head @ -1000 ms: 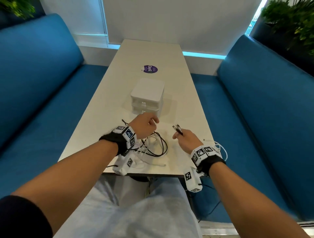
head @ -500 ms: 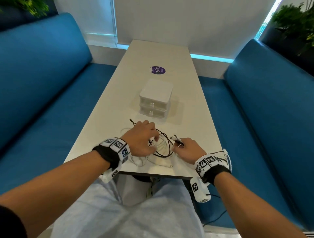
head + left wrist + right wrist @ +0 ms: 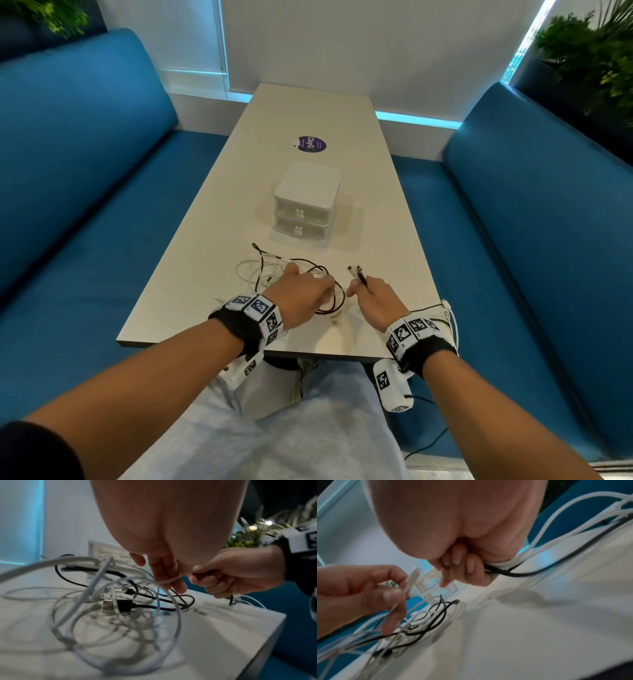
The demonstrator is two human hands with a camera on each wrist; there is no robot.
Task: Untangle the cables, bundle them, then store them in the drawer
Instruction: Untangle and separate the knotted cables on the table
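A tangle of white and black cables [image 3: 270, 274] lies on the table's near end. My left hand [image 3: 303, 295] rests on the tangle, and its fingers [image 3: 167, 577] pinch a white cable [image 3: 411, 580] near its plug. My right hand [image 3: 370, 299], just to the right, grips several white and black cables [image 3: 503, 570] in its fist. Their plug ends [image 3: 356, 271] stick out past the knuckles. A black USB plug [image 3: 125, 605] lies loose in the tangle. The white two-drawer unit [image 3: 306, 202] stands behind the cables with both drawers shut.
The long pale table [image 3: 376, 212] bears a purple sticker [image 3: 311, 144] beyond the drawer unit. Blue sofas flank it on the left [image 3: 85, 171] and right [image 3: 531, 205]. White cable loops [image 3: 452, 320] hang over the table's near right corner. A wall closes the far end.
My left hand came down from near the drawer unit onto the tangle and pinched a white cable. My right hand kept its grip on the cable ends and stayed close beside it.
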